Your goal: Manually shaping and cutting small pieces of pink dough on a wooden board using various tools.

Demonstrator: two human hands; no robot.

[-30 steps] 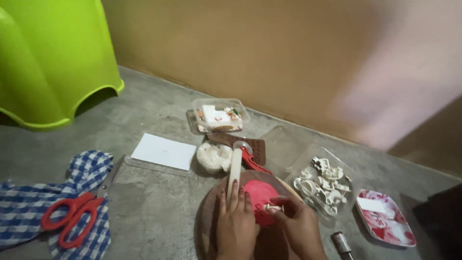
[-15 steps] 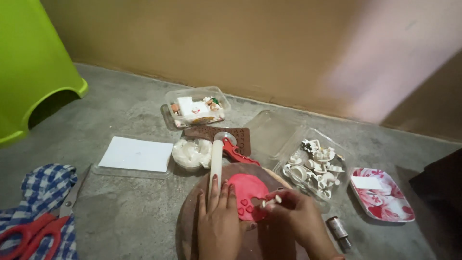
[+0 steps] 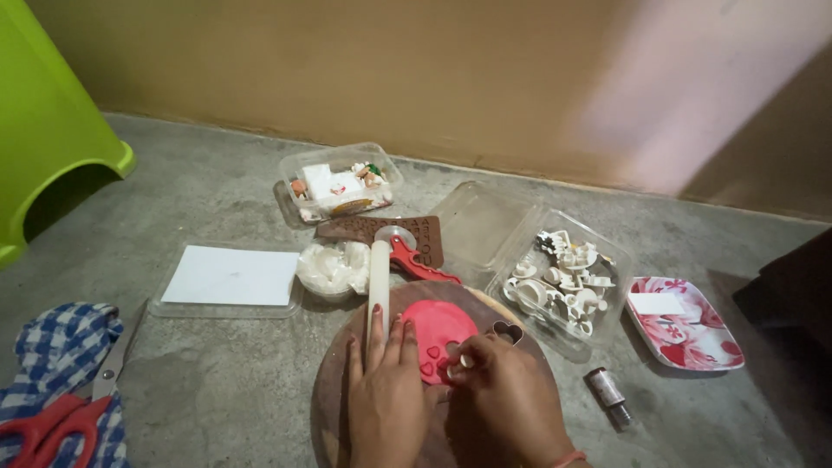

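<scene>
Low in the centre of the frame, the left hand (image 3: pixel 387 399) lies flat, fingers spread, on the round dark wooden board (image 3: pixel 334 407) beside the flat pink disc of rolled dough (image 3: pixel 438 328) with heart-shaped holes. The right hand (image 3: pixel 511 394) pinches something small at the disc's lower edge; what it is cannot be told. A white rolling pin (image 3: pixel 379 282) lies just above the left hand.

Bare floor (image 3: pixel 217 390) left of the round board (image 3: pixel 334 407) gives open passage, bounded by scissors (image 3: pixel 61 416) on a checked cloth (image 3: pixel 61 347). Behind the board, a rolling pin (image 3: pixel 379 282), white lump (image 3: pixel 334 267) and red cutter (image 3: pixel 416 260) crowd together. To the right, a clear box of white cutters (image 3: pixel 563 282), a small bottle (image 3: pixel 608 394) and a floral tray (image 3: pixel 685 322) stand in the way.
</scene>
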